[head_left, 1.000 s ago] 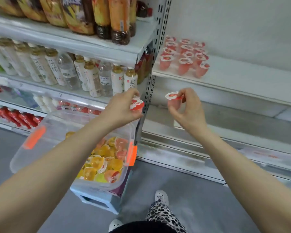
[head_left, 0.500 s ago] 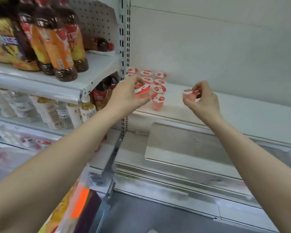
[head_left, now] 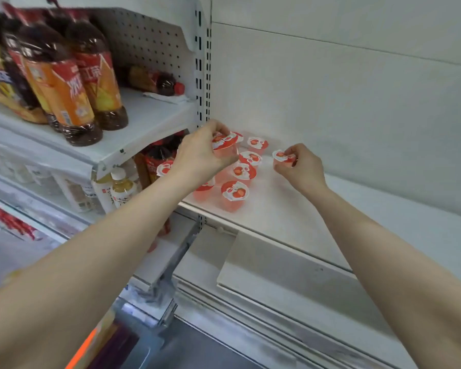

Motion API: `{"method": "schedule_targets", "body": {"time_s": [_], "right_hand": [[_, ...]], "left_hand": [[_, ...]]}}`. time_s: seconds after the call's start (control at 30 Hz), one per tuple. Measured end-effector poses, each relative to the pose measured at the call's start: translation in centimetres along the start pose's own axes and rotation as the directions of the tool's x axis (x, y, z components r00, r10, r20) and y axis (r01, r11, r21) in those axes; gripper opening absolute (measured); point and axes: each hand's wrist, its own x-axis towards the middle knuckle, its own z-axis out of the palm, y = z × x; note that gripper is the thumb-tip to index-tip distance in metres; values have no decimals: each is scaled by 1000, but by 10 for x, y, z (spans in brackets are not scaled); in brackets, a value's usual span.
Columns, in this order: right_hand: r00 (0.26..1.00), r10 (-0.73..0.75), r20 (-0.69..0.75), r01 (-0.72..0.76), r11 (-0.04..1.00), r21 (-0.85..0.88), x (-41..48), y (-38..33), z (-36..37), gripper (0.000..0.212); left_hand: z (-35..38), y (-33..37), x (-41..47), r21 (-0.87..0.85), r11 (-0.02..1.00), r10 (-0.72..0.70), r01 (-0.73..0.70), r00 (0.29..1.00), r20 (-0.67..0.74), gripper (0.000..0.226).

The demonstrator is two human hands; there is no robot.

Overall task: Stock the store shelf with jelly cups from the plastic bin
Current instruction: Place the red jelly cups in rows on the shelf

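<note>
Several red jelly cups (head_left: 234, 194) with white-and-red lids stand in a cluster at the left end of the white shelf (head_left: 317, 225). My left hand (head_left: 200, 155) grips one red jelly cup (head_left: 224, 145) just above the back of that cluster. My right hand (head_left: 301, 169) pinches a second red jelly cup (head_left: 282, 159) by its lid, low over the shelf to the right of the cluster. Only an orange-latched corner of the plastic bin (head_left: 91, 344) shows at the bottom left.
Tall tea bottles (head_left: 64, 83) fill the neighbouring shelf on the left, with smaller bottles (head_left: 120, 190) below. A perforated upright post (head_left: 202, 75) divides the two bays. The white shelf stretches bare to the right of the cups. A lower white shelf (head_left: 290, 275) juts out beneath.
Both hands rose from over the bin to the shelf, each carrying a cup. The left cup now hangs over the cluster's back; the right cup has come down near the shelf surface.
</note>
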Motion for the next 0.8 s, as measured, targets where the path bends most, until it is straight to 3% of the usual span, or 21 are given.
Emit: {"method": "schedule_targets", "body": {"time_s": [0.47,0.67,0.8], "right_hand": [[999,-25,29,24,999,40,43,21,29,30],[983,-169,77,178,975,-134,38,31,13,46],[968,-243,62,250,944,-213,31,34,-6,44]], "left_hand": [[18,-8,18,52,999,3,1,997,-75,41],[31,-5,21,46,997,70,-67,995,-67,36],[41,4,24,6,995,96,-96,994,-53,38]]}}
